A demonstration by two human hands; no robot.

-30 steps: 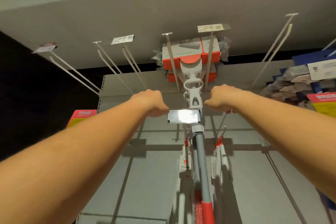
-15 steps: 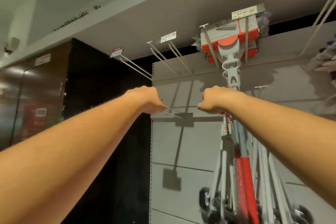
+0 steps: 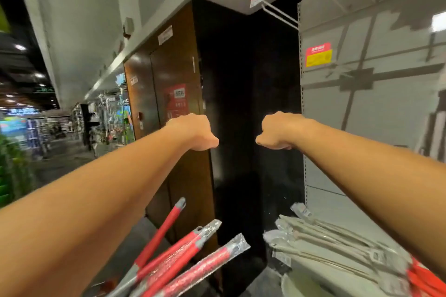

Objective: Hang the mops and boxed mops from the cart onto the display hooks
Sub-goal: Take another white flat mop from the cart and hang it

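Low in my view, red-handled mops (image 3: 178,258) lean in a loose bundle, grey tips pointing up and away, several sleeved in clear plastic. Just right of them, pale grey mops (image 3: 337,243), also wrapped, lie stacked side by side. White display hooks (image 3: 281,13) jut out high on the right.

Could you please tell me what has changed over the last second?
Both hands came away from the hung mop, now out of view: the left hand and right hand are curled and hold nothing. The view swung left and down to the red-handled mops. Both arms stay outstretched.
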